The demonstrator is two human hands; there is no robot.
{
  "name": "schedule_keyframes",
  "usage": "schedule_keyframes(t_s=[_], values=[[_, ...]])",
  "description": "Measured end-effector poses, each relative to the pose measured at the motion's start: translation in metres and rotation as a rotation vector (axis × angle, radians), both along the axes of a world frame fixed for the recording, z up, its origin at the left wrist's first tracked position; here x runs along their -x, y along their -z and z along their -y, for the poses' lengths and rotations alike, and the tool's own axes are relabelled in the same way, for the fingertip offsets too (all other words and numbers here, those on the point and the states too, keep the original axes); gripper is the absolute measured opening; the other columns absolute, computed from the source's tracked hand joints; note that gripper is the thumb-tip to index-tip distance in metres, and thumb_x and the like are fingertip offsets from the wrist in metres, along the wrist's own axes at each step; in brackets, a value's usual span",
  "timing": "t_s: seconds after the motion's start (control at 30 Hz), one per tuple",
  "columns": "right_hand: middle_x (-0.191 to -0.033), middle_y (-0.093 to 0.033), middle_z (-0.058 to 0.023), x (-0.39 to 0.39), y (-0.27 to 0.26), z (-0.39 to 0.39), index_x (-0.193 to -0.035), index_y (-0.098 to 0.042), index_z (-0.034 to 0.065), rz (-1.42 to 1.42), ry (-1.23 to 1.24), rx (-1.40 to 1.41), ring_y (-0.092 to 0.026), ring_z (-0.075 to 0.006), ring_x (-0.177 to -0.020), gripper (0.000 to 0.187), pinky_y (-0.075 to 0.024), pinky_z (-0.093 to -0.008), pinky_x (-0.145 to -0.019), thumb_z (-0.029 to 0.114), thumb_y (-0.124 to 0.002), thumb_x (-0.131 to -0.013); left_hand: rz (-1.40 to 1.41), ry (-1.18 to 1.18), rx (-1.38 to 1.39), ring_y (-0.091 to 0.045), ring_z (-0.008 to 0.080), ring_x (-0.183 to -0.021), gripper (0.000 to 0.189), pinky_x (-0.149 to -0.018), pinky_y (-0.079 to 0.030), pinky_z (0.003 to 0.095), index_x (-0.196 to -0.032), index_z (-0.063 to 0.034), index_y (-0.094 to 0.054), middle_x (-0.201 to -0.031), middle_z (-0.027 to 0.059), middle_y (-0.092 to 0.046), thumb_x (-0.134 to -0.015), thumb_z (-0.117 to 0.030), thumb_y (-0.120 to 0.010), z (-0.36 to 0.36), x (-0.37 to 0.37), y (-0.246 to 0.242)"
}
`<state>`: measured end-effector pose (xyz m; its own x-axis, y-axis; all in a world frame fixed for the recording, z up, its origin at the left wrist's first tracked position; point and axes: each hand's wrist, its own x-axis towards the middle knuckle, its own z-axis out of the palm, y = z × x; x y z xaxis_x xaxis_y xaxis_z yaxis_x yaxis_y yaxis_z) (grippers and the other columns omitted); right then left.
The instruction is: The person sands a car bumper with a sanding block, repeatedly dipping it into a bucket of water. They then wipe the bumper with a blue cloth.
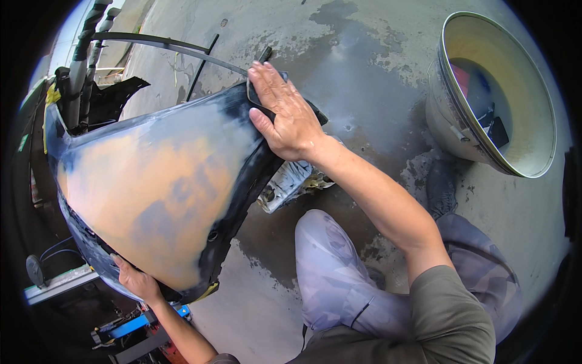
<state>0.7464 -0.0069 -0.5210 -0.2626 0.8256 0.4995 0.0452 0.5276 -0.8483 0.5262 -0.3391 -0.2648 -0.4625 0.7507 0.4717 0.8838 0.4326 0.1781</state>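
A car body panel [177,182], likely a fender or bumper section, stretches before me with patches of tan filler, grey primer and black paint. My left hand [136,282] grips its lower left edge, thumb on the outer face. At the upper right corner, my right hand [288,116] lies flat, pressing on a thin dark sheet [261,102] that shows past the fingers and thumb. The palm hides most of that sheet, so its kind is unclear.
A large metal bucket [436,104] at the right holds murky water, dark pieces and a pink piece. Wrapped posts [81,68] and a thin black metal frame [159,41] stand at the upper left. Crumpled, stained plastic [291,182] lies below the panel on wet concrete floor [354,82].
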Motion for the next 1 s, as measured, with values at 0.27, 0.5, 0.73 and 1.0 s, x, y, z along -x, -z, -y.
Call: schedule_keyframes(t_s=[0.27, 0.5, 0.73, 1.0], values=[[-0.172, -0.029, -0.0146, 0.051, -0.091, 0.156, -0.161, -0.034, -0.0013, -0.179, -0.251, -0.426, -0.020, -0.0258, -0.161, 0.080, -0.0134, -0.0435, -0.133, 0.042, -0.057, -0.097, 0.205, -0.032, -0.141, -0.066, 0.0113, -0.087, 0.056, -0.081, -0.052, 0.0275, -0.111, 0.0093, -0.072, -0.100, 0.0081, -0.076, -0.117, -0.036, -0.039, -0.021, -0.023, 0.000], [-0.174, -0.018, -0.0210, 0.015, -0.031, 0.059, -0.167, -0.015, 0.0009, 0.038, 0.007, -0.023, -0.016, -0.0377, -0.161, 0.088, -0.0151, -0.0540, -0.129, 0.050, -0.052, -0.103, 0.202, -0.033, -0.136, -0.067, 0.0115, -0.086, 0.058, -0.080, -0.053, 0.0274, -0.109, 0.0099, -0.071, -0.095, 0.0078, -0.076, -0.117, -0.037, -0.038, -0.016, -0.017, 0.004], [-0.175, -0.009, -0.0235, 0.031, -0.049, 0.134, -0.167, -0.008, -0.0026, -0.051, -0.230, -0.042, -0.007, -0.0416, -0.162, 0.093, -0.0062, -0.0560, -0.130, 0.046, -0.051, -0.101, 0.106, -0.027, -0.095, -0.064, 0.0108, -0.083, 0.054, -0.078, -0.051, 0.0272, -0.111, 0.0108, -0.070, -0.095, 0.0065, -0.075, -0.118, -0.032, -0.038, -0.011, -0.011, 0.003], [-0.174, -0.003, -0.0286, 0.023, -0.022, 0.091, -0.166, -0.002, -0.0052, 0.051, 0.103, 0.194, -0.001, -0.0437, -0.162, 0.090, -0.0072, -0.0576, -0.129, 0.043, -0.048, -0.105, 0.012, -0.113, -0.038, -0.062, 0.0095, -0.082, 0.052, -0.078, -0.051, 0.0283, -0.114, 0.0126, -0.068, -0.094, 0.0065, -0.075, -0.118, -0.030, -0.039, -0.007, -0.008, 0.000]])
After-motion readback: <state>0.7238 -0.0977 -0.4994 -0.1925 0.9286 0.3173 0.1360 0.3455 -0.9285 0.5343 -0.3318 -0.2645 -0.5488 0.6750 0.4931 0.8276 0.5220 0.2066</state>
